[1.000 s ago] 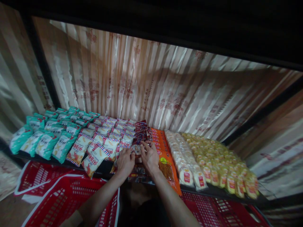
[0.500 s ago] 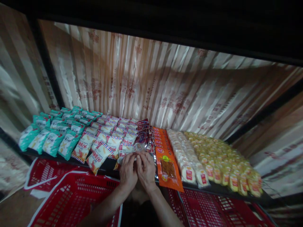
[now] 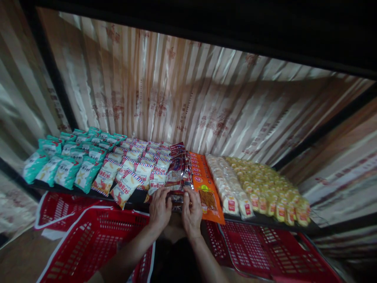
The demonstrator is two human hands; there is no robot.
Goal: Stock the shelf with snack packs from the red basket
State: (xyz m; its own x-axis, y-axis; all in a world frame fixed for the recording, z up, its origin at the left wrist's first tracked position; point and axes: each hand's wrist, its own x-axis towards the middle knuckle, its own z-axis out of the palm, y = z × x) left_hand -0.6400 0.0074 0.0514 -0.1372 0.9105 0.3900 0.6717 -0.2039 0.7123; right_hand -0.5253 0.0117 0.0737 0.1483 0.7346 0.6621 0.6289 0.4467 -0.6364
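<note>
My left hand (image 3: 160, 209) and my right hand (image 3: 192, 211) are at the shelf's front edge, a little apart. Between them a dark shiny snack packet (image 3: 177, 193) shows, its two sides under my curled fingers and thumbs. Behind it runs a row of dark red snack packets (image 3: 176, 168). White snack bags with red-and-blue striped tops (image 3: 127, 186) lie just left of my left hand. An orange packet of brown sticks (image 3: 207, 199) lies to the right of my right hand, close by it.
Teal snack bags (image 3: 65, 173) fill the shelf's left end. Clear-wrapped white rounds (image 3: 231, 204) and yellow-wrapped packs (image 3: 279, 210) line the right. Red plastic baskets (image 3: 88, 224) stand below. A dark beam (image 3: 206, 37) crosses above, and striped cloth (image 3: 165, 86) hangs behind.
My hands, together over the packet before, have moved apart to its two sides, so the packet between them now shows. The view has shifted slightly.
</note>
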